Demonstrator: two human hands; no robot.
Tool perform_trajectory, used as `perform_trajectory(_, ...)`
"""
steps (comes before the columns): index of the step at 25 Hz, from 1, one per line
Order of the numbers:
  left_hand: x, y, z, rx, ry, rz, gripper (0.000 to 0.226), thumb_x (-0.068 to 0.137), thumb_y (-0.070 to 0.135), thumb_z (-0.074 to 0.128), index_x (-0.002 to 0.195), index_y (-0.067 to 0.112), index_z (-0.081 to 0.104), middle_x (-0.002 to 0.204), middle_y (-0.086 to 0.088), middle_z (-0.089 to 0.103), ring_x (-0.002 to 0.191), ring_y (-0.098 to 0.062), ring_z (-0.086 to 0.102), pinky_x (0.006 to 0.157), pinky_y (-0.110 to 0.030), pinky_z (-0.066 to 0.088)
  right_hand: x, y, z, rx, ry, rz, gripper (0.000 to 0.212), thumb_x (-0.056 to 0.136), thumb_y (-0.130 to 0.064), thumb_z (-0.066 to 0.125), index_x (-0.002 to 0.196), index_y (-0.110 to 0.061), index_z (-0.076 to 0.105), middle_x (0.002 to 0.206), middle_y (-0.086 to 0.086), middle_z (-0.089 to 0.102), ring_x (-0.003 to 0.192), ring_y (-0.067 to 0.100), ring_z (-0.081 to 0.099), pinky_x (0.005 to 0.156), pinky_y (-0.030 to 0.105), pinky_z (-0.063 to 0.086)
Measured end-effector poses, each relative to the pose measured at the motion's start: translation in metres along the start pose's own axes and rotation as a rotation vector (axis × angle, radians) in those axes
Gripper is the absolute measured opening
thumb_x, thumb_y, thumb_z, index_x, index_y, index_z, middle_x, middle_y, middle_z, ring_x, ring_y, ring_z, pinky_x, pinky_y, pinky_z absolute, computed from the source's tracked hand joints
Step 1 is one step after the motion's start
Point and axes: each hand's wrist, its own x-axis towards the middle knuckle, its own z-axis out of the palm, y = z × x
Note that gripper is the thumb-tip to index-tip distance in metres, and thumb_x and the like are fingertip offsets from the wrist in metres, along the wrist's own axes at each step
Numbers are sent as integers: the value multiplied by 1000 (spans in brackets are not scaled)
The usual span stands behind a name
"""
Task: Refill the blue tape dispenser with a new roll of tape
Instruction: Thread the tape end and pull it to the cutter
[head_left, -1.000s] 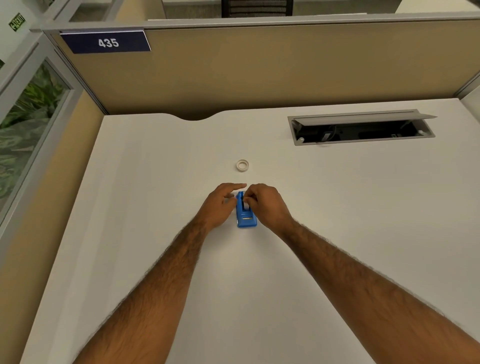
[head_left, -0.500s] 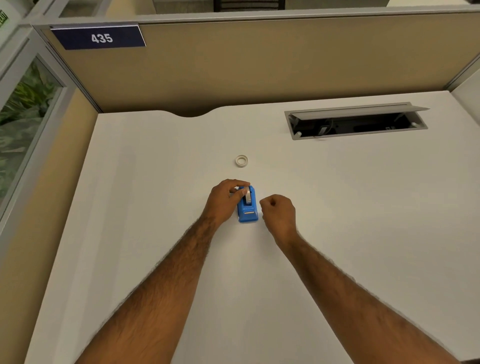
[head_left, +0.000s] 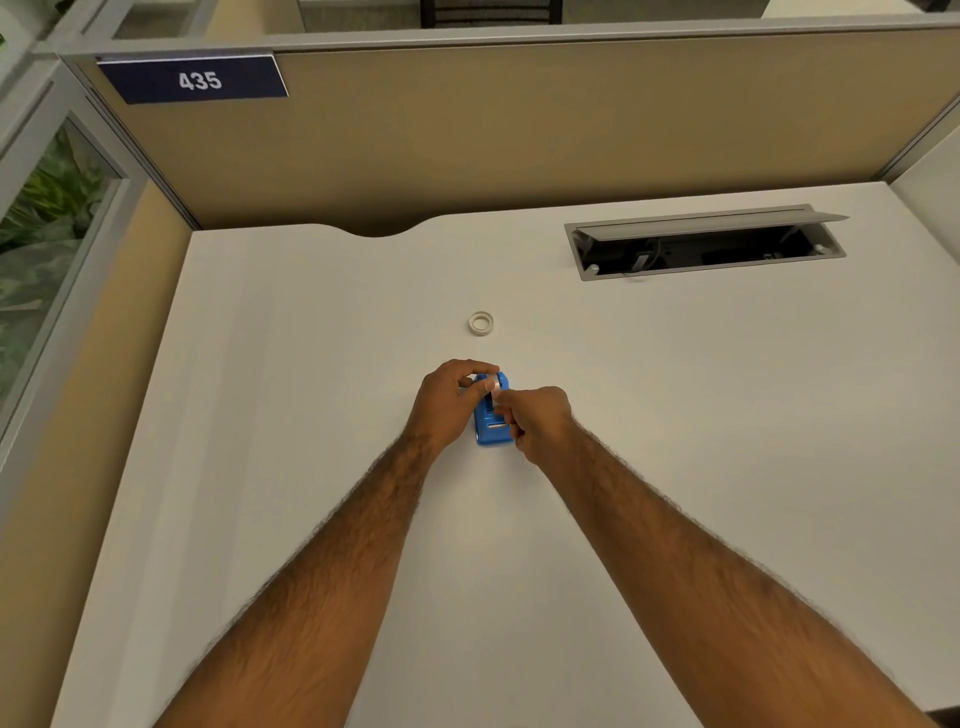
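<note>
A small blue tape dispenser (head_left: 488, 428) stands on the white desk (head_left: 675, 415), with a pale roll of tape (head_left: 498, 383) seated in its far end. My left hand (head_left: 449, 405) grips the dispenser from the left, thumb and fingers around the roll end. My right hand (head_left: 537, 418) is closed at the dispenser's right side, its fingertips pinched just above the blue body; whether they hold a tape end is too small to tell. A white tape ring (head_left: 480, 323) lies flat on the desk a short way beyond the dispenser.
An open cable hatch (head_left: 701, 244) is sunk into the desk at the back right. A tan partition wall (head_left: 519, 130) with a sign reading 435 (head_left: 200, 80) closes the far edge. A glass panel (head_left: 41, 234) stands on the left.
My right hand drew back to the right of the dispenser, then returned to its side with fingertips pinched over it. My left hand closed around the roll end and stays there.
</note>
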Motion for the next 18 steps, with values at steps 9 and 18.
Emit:
perform_trajectory(9,-6,-9,-8,67,-128,10,51,94,-1,43,135,26,57,139,5,56,115,-4,51,104,-22,40,-5,3,-2,82,-51,19,17,88,-6,61,99,3,70,60,6,61,38,9,48,37,18,38)
perform_trajectory(18,-9,-23,-13,280,-320,96,97,76,33,82,152,38,23,156,12,33,133,-8,38,106,-27,32,-13,8,-4,125,-44,50,17,88,-6,59,98,1,71,60,5,64,34,7,48,35,16,37)
